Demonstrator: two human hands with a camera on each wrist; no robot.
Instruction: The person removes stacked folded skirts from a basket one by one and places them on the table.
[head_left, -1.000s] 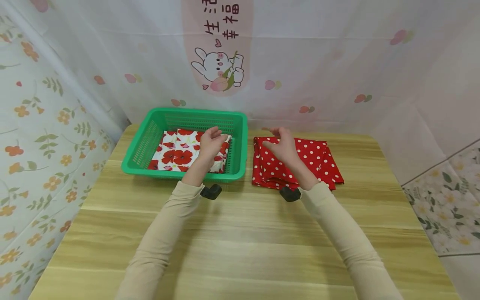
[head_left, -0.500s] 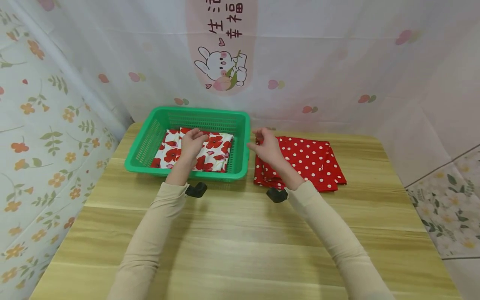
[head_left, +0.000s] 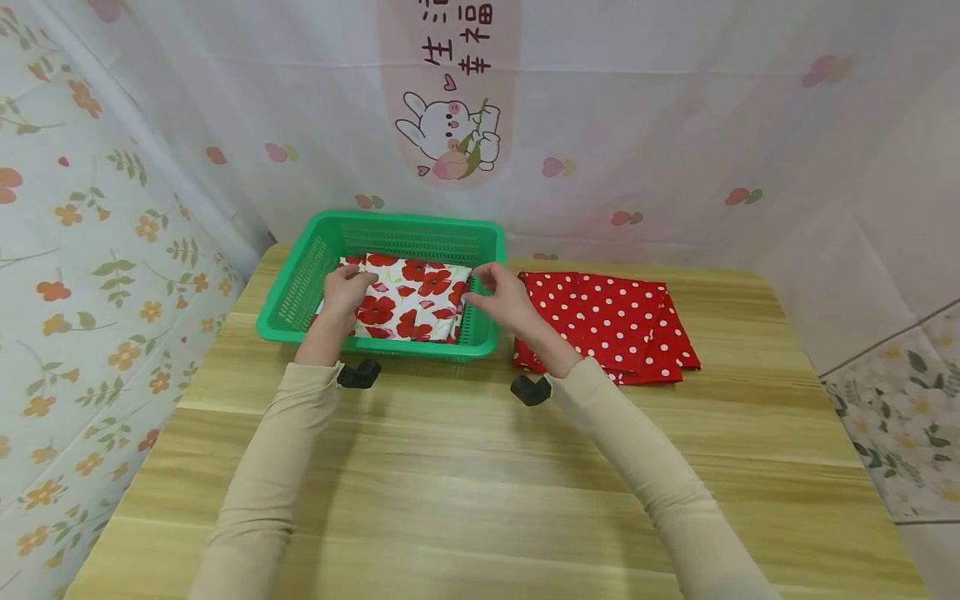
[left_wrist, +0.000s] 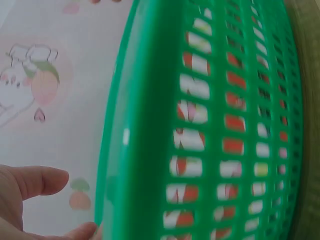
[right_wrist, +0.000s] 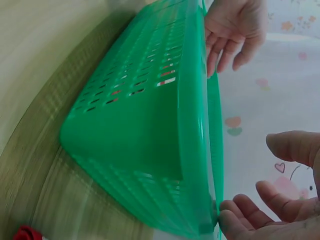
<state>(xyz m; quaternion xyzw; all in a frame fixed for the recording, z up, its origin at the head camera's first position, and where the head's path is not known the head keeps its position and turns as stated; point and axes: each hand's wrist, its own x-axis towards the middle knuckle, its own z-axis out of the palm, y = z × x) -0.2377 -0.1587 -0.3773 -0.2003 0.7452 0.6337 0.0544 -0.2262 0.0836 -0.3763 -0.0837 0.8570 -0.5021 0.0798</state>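
A green plastic basket (head_left: 382, 347) stands at the back left, holding a folded white cloth with red poppies (head_left: 405, 310). Over the basket's left part is my left hand (head_left: 345, 292), fingers spread and loosely bent, above the cloth's left side. My right hand (head_left: 504, 296) is at the basket's right rim, its thumb and fingers apart. In the right wrist view, fingertips of the right hand (right_wrist: 280, 200) come up against the rim (right_wrist: 192, 125); whether they touch it is unclear. Neither hand holds anything.
A red cloth with white dots (head_left: 607, 321) lies folded on the wooden table (head_left: 480, 483), right of the basket. Behind the table hangs a pale curtain (head_left: 637, 125) with a rabbit print; a floral curtain (head_left: 90, 292) hangs at the left.
Both hands have moved left: the left from the cloth's right part to its left side, the right from above the red dotted cloth to the basket's right rim.
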